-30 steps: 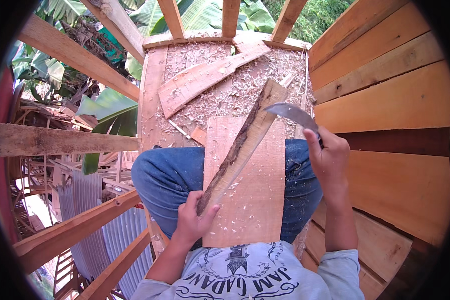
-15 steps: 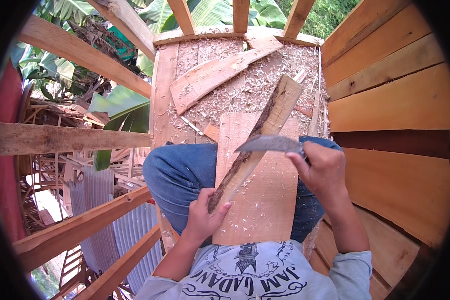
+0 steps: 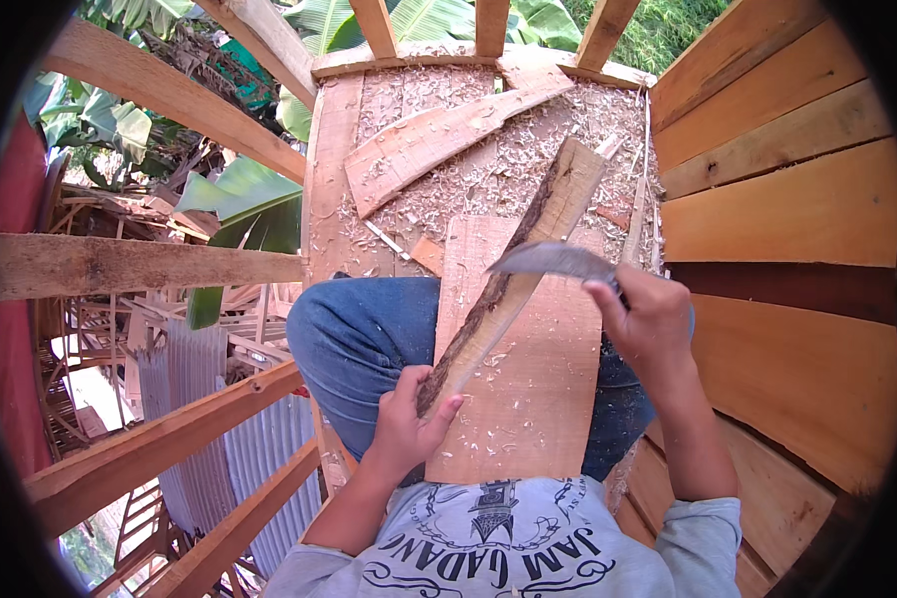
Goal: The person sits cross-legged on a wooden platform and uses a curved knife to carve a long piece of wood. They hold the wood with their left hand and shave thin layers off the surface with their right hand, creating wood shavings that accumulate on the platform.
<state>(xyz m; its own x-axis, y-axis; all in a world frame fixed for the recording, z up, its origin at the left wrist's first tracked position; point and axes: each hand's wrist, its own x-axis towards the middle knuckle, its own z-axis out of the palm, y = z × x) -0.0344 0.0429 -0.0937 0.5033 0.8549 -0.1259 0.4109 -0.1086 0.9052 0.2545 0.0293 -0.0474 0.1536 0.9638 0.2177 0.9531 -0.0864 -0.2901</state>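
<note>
My left hand grips the near end of a long strip of wood with dark bark along its left edge. The strip slants away from me toward the far right. My right hand is closed round the handle of a curved knife, and the handle is mostly hidden in my fingers. Its grey blade points left and crosses over the middle of the strip; whether it touches the wood I cannot tell. Beneath the strip, a flat wide board rests across my lap, dotted with small shavings.
Wood shavings cover the plank floor ahead, where a broad tapered board lies. A small wood block sits by the lap board. Slatted rails stand at left, with corrugated sheets below. A plank wall rises on the right.
My right hand and the knife have risen slightly, away from me, and shifted a little right. The strip stays in my left hand at about the same slant. The whole view has shifted slightly.
</note>
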